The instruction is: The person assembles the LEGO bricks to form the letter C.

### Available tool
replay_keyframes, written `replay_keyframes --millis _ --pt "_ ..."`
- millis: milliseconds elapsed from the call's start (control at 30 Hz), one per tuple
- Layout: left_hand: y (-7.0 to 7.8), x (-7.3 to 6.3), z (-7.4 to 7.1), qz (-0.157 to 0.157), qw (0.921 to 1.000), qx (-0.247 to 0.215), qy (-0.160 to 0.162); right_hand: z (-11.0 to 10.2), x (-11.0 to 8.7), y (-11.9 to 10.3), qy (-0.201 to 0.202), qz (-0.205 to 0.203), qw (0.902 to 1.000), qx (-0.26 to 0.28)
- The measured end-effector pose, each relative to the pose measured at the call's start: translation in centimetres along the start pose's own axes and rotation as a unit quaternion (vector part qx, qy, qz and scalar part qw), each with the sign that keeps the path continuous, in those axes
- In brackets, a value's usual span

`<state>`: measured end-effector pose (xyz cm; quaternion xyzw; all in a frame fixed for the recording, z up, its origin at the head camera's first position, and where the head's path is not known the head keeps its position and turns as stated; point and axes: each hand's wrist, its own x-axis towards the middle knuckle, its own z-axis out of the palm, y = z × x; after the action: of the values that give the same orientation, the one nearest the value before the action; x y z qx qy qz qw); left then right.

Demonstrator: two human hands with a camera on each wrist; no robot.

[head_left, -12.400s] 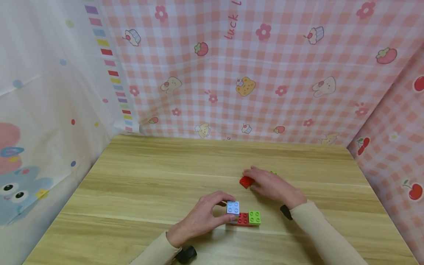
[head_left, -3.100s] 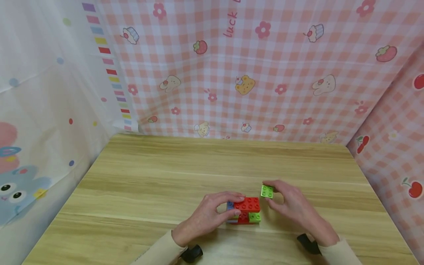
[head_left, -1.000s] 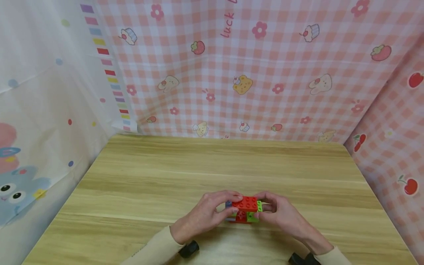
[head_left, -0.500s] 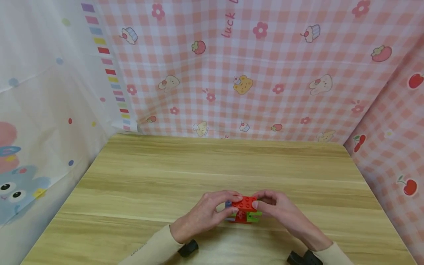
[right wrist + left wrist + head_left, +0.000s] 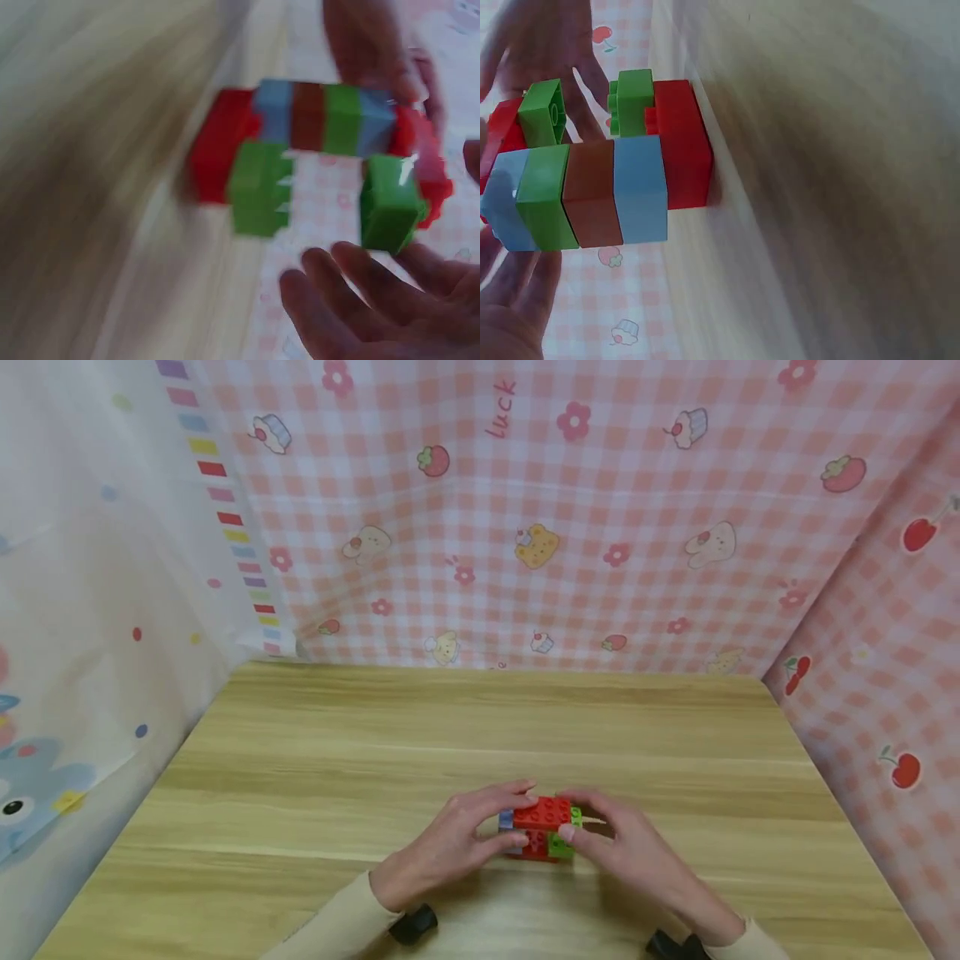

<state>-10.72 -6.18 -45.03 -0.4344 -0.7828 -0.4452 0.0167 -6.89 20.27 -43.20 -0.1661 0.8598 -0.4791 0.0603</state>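
A toy-brick structure stands on the table between both hands. A red base brick carries a left column with a blue brick, a brown brick, a green brick and another blue one, plus a lower green brick at its right end. On top lies a long red brick. An upper green brick hangs under its right end, sticking out past it, with a gap below. My left hand grips the structure's left end between thumb and fingers. My right hand surrounds the right end with spread, loose fingers.
The wooden table extends to the back and both sides. A pink checked cloth hangs behind it, with a white patterned cloth on the left and another checked cloth on the right. Black straps sit at the wrists.
The long red brick has come onto the column. My right hand has brought the green brick from the right to under its end, and its fingers have loosened. The left hand stays on the structure.
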Motion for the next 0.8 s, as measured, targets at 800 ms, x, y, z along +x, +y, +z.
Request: replay_keyframes --millis 800 --pt "-0.1 -0.5 0.3 -0.089 0.9888 -0.107 0.053 -0.2 -0.7 0.8 0.076 -0.052 0.9894 -0.113"
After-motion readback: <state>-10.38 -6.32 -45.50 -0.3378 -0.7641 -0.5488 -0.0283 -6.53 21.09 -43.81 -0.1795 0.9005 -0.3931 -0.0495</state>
